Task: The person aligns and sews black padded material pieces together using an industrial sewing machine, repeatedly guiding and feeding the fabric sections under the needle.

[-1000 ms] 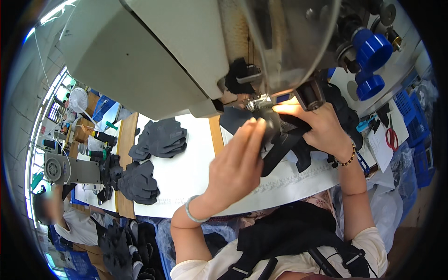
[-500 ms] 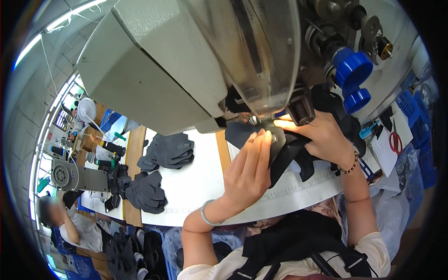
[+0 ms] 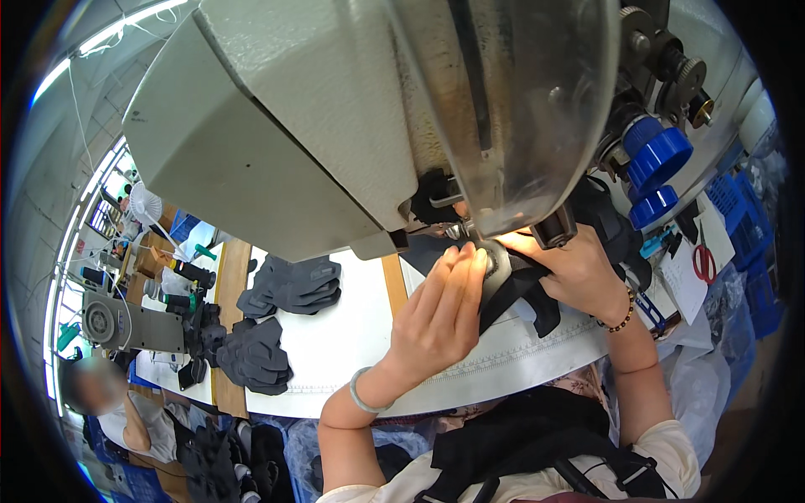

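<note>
A dark fabric piece (image 3: 506, 295) lies under the head of a grey sewing machine (image 3: 277, 126), beside a small lit metal part. My left hand (image 3: 440, 314) presses on its left side, with the fingers held together and the tips close to the needle area. On the other side, my right hand (image 3: 579, 272) grips the dark material, its thumb and index finger reaching toward the light. More black fabric (image 3: 616, 222) bunches behind the right hand. The needle itself is hidden behind the machine's clear cover (image 3: 537, 109).
Two stacks of dark cut pieces (image 3: 293, 285) lie left on the white table (image 3: 335, 352), which has ruler markings along its front. Red-handled scissors (image 3: 704, 264) and paper sit at right, near blue crates (image 3: 746, 214). Another person (image 3: 138, 423) sits at far left by a second machine (image 3: 134, 323).
The view has shifted slightly, so the machine head appears larger and farther right. Both hands stay on the fabric beside the needle area, with little visible movement.
</note>
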A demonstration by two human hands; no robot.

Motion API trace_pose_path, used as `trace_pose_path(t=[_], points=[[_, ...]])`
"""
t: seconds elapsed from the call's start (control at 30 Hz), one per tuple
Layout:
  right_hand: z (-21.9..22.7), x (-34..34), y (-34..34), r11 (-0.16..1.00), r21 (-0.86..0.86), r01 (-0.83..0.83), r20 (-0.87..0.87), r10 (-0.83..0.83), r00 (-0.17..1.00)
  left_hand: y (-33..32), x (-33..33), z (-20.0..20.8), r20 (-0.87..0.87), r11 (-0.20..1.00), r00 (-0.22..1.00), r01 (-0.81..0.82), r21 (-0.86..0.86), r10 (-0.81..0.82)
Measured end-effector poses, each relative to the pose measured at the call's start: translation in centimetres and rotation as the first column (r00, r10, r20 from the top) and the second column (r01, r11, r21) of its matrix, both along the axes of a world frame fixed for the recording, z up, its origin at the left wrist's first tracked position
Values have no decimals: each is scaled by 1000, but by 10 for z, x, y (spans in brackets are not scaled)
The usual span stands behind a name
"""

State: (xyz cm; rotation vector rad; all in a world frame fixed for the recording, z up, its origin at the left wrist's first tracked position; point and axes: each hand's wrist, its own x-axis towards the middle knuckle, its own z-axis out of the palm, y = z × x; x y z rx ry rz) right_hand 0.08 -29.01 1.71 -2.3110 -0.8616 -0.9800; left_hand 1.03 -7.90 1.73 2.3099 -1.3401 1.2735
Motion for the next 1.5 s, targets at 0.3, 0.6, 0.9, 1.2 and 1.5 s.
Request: trace_pose_path(t=[0.3, 0.6, 0.9, 1.2, 1.5], points=[[0, -4, 7, 999, -16, 38, 29, -37, 999, 11, 2, 0, -146, 999, 989, 32, -13, -34], [-8, -12, 15, 994, 10, 112, 31, -112, 993, 0, -7, 12, -202, 1000, 979, 24, -13, -26], [-12, -16, 24, 986, 45, 161, 49, -163, 985, -18, -17, -4, -171, 986, 972, -153, 74, 163], [-20, -17, 37, 970, 79, 230, 48, -234, 971, -22, -6, -13, 48, 969, 968, -246, 22, 245], [-17, -40, 51, 934, 95, 344, -46, -341, 939, -5, 2, -17, 8, 994, 995, -98, -47, 98]])
